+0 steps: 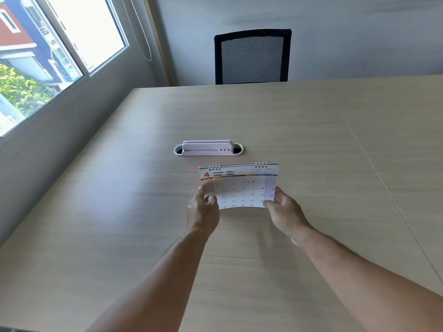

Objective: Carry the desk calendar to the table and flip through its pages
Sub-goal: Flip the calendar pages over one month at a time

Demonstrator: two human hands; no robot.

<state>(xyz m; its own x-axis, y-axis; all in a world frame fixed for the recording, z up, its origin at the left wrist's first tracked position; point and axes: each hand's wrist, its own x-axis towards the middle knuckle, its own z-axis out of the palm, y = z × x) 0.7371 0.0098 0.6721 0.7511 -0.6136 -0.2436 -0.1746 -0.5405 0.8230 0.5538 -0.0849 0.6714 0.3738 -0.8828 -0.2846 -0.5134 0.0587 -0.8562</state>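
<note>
Desk calendar (239, 185), April page, just before cable grommet (208, 149). Left hand (203, 212), right hand (286, 212) pinch lower corners. Light, floppy pages; best lifted by bottom edge.

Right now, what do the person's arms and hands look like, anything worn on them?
Both forearms are bare up to the frame edge, with no sleeves showing. The left hand and right hand wear no gloves; no watch, bracelet or ring is visible on the sides that show.
</note>
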